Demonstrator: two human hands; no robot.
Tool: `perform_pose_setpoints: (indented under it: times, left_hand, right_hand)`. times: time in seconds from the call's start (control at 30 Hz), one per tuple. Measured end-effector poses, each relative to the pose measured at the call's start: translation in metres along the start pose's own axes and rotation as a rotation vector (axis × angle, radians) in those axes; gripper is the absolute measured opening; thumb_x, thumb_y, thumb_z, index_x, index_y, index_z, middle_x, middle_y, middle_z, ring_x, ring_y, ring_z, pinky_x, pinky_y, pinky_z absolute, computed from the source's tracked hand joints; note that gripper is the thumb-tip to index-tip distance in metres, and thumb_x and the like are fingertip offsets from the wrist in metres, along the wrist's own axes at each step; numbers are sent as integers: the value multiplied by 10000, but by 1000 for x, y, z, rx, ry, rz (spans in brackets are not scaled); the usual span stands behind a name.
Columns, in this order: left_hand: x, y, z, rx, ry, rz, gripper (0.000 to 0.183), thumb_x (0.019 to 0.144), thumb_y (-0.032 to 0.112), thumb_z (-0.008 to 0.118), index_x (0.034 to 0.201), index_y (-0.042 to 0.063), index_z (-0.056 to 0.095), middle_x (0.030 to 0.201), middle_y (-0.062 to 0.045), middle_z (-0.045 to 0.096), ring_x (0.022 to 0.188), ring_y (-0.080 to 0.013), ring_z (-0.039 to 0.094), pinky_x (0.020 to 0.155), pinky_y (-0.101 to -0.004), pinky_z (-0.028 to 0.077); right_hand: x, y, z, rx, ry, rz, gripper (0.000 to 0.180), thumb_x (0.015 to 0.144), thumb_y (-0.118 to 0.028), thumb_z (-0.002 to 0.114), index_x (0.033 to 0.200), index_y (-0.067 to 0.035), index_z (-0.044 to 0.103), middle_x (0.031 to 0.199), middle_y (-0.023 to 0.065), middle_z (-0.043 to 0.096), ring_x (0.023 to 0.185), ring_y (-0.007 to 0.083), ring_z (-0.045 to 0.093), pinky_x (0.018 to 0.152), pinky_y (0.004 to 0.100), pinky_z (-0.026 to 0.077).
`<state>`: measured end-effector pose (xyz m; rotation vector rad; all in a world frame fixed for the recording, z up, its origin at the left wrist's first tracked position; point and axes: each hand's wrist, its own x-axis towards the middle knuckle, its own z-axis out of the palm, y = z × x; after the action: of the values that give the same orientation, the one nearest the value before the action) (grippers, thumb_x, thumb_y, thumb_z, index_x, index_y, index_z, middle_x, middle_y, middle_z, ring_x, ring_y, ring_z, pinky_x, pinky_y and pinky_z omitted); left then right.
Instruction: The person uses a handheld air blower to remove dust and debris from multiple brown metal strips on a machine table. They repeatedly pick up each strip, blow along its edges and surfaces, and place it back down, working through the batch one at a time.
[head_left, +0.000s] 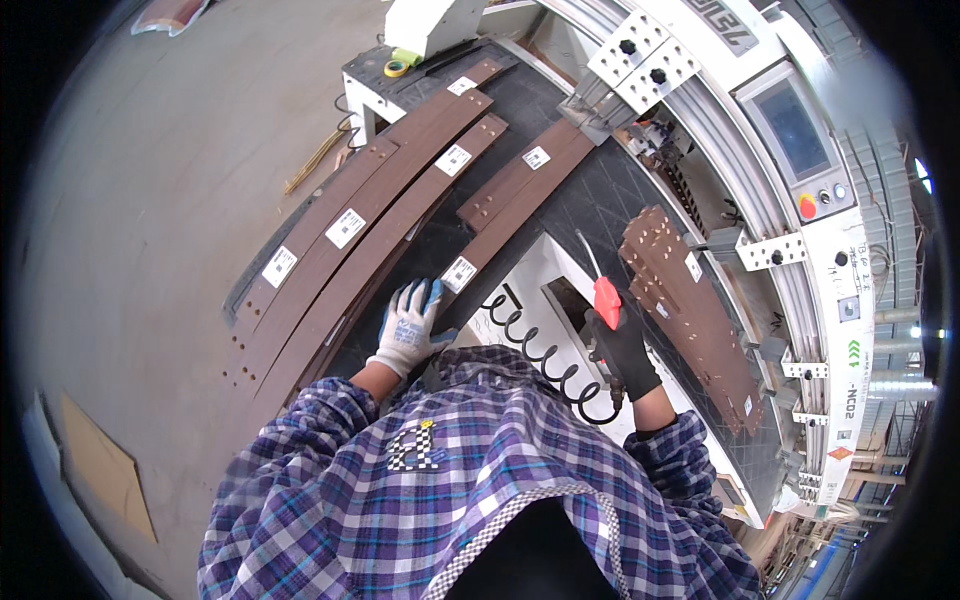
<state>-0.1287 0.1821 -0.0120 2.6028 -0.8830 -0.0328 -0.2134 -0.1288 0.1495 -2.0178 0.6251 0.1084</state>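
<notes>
My left hand (409, 330), in a white and blue work glove, lies with fingers extended and thumb apart at the near end of a brown wood-grain board (487, 244). It seems to touch that board's edge; its palm is hidden. A white printed label (459, 274) is on the board just beyond the fingers. In a black glove, my right hand (626, 352) grips a red air blow gun (607, 300). The gun's thin metal nozzle (589, 251) points away from me, and a black coiled hose (551, 360) hangs from its base.
Long labelled boards (405, 217) with drilled ends lie at left on the dark worktop (592, 195). Overlapping boards with pale dowels (694, 322) lie at right. Beyond stands a white machine with a control screen (789, 124) and clamps. Yellow tape (395, 69) sits at the far corner.
</notes>
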Motion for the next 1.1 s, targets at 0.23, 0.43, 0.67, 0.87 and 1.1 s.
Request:
perform_pose_setpoints:
  times: [0.23, 0.43, 0.67, 0.87, 1.1]
  left_hand:
    - [2, 2, -3, 16, 3, -11, 836, 819, 546, 645, 1430, 24, 417, 1419, -236, 439, 1335, -384, 396, 1137, -526, 269]
    - [2, 6, -4, 87, -14, 9, 840, 825, 522, 652, 1425, -13, 408, 1406, -254, 438, 1336, -396, 391, 1129, -534, 283]
    - [3, -1, 2, -25, 27, 5, 761, 861, 444, 632, 1431, -4, 397, 1387, -246, 459, 1314, -398, 410, 1126, -513, 290]
    - [20, -20, -11, -643, 116, -266, 444, 942, 275, 579, 1325, 52, 560, 1225, -205, 608, 1149, -379, 565, 996, -442, 437]
    - [35, -10, -23, -398, 175, -105, 452, 942, 276, 580, 1322, 32, 558, 1252, -221, 592, 1166, -390, 547, 1029, -462, 409]
  right_hand:
    - [-23, 12, 14, -38, -91, 154, 501, 906, -200, 668, 1329, -3, 484, 842, 46, 587, 655, 128, 571, 540, 298, 498]
    - [-34, 12, 15, -181, -314, 11, 542, 905, -238, 659, 1350, 15, 479, 1221, 219, 626, 1155, 293, 605, 971, 380, 462]
    - [-39, 38, 12, -263, -300, -204, 565, 875, -260, 673, 1360, -38, 486, 1249, 222, 606, 1166, 372, 584, 975, 410, 452]
    - [-33, 58, 8, -126, 163, -44, 531, 900, -230, 660, 1340, -12, 457, 885, 162, 606, 724, 282, 581, 629, 373, 477]
    - [-56, 92, 11, -122, 151, -28, 513, 905, -225, 638, 1346, -31, 462, 903, 127, 583, 699, 219, 543, 625, 346, 465]
